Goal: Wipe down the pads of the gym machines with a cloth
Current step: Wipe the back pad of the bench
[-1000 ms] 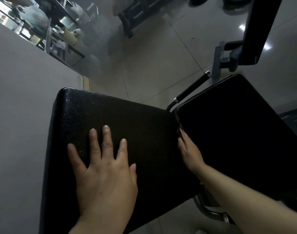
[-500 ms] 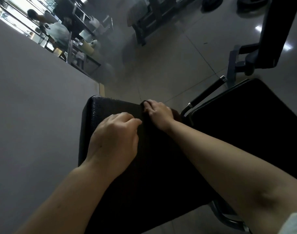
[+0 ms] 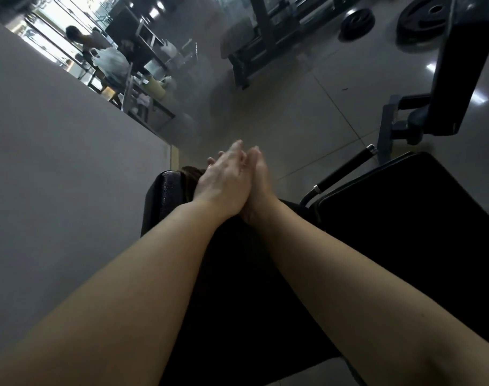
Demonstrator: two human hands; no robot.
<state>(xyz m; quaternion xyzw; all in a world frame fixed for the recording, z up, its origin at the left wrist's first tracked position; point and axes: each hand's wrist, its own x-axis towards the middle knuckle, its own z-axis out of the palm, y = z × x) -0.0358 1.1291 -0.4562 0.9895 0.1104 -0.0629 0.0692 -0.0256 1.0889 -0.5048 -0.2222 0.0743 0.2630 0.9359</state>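
We take the near pad (image 3: 165, 196), the black cushion under both forearms, as our landmark; its far left corner shows a pebbled, faintly glossy vinyl skin with a rounded, rolled edge, while the rest of its top lies in deep shadow. At that far edge, both hands reach out side by side; the left hand (image 3: 223, 185) lies with fingers extended and flat, and the right hand (image 3: 258, 176) presses against it edge to edge, its fingers likewise straight as far as we can see; neither hand visibly clasps anything. A small brownish, soft-looking fold (image 3: 191, 171) shows just beyond the pad's far edge, beside the left hand; we judge it may be the cloth, but it is too dark and too little exposed to say so, and whether a finger touches it is hidden. Right of the near pad, just beside it, sits a second pad (image 3: 421, 218), equally black, smooth and rounded at the corners; a black-gripped steel handle (image 3: 346, 169) rises between the two. Beyond the second pad stands an upright padded rest (image 3: 460, 73) on a grey metal bracket. No wet streaks or wiped bands are legible on either cushion; we therefore judge progress uncertain, with the second pad and upright rest probably outstanding.
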